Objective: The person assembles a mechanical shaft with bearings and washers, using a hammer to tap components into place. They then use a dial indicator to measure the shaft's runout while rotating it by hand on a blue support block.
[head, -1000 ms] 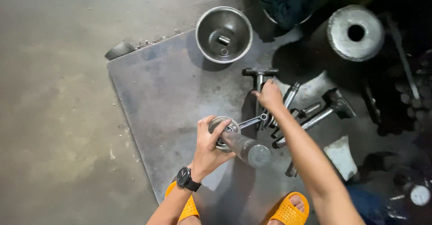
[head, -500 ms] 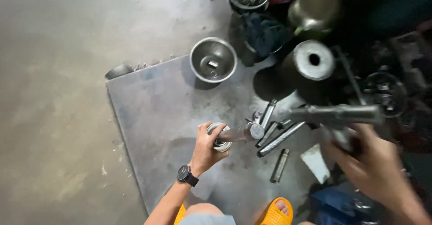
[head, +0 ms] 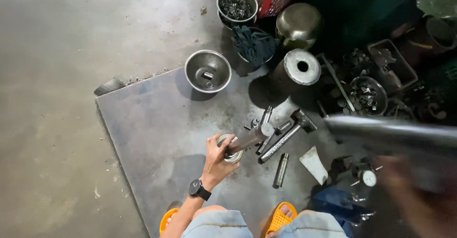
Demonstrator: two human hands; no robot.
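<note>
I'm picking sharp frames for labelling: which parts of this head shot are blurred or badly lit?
Head view: the right hand and the long metal bar it swings are smeared by motion; the left hand on the round metal part is sharp; the upper right corner is dark.

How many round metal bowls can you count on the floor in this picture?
3 clearly: one bowl at the steel plate's far edge, one full of small parts at top, one among the clutter at right. More may be hidden in the dark clutter.
</note>
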